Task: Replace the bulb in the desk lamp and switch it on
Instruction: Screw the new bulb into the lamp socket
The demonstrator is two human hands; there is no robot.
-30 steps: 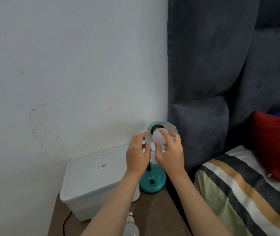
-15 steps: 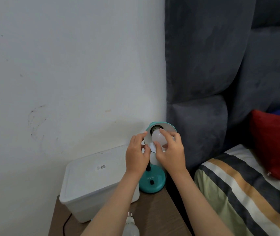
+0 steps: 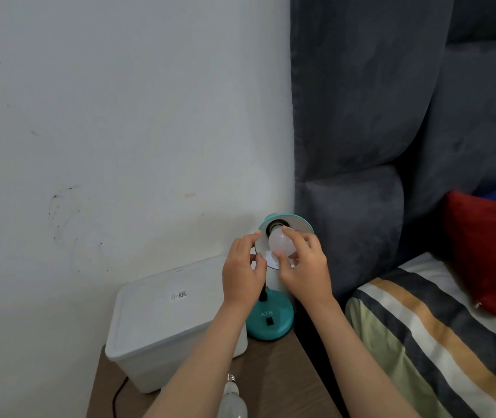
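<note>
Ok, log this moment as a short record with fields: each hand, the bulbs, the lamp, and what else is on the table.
left hand: steadying the rim of the lamp shade
right hand: grip on the white bulb at the socket
lamp base: teal, on the wooden table
spare bulb: lying on the table, near edge
white lidded box: left of the lamp
lamp lit: no

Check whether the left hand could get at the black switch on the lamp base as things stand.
Probably yes. The switch faces up on the teal lamp base, uncovered, just below the left hand. That hand only steadies the lamp shade and would have to let go first.
</note>
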